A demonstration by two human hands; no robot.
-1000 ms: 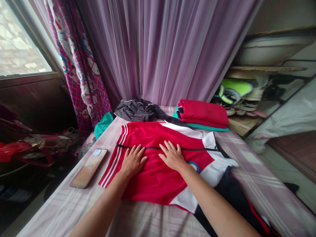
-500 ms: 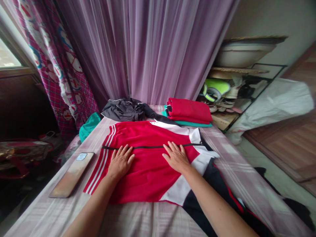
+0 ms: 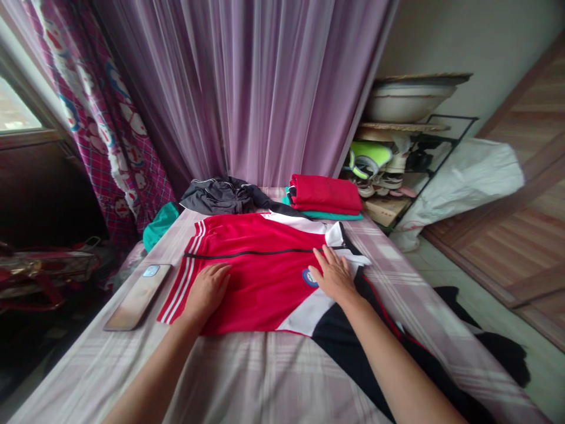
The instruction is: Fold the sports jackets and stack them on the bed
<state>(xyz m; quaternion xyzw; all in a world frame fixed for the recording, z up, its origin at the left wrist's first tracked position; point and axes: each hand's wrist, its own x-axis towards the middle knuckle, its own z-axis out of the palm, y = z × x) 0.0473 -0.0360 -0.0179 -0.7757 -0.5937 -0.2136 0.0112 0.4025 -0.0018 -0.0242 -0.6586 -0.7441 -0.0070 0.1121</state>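
On plaid cloth (image 3: 247,377), red zip jacket (image 3: 260,294) lies spread flat. Right hand (image 3: 336,278) now nearer collar (image 3: 334,235), exposing round badge (image 3: 310,277); left hand (image 3: 207,291) clear of zipper (image 3: 256,254), near striped hem (image 3: 185,280). Hands span front wider. Fingers (image 3: 321,262) of both released, grasping nothing.

Badge (image 3: 310,278) too small to read; near black sleeve (image 3: 338,340) partly hidden by the right arm (image 3: 386,353)

Bare, slim forearms (image 3: 154,366), bare left hand (image 3: 208,290), bare right hand (image 3: 334,277)
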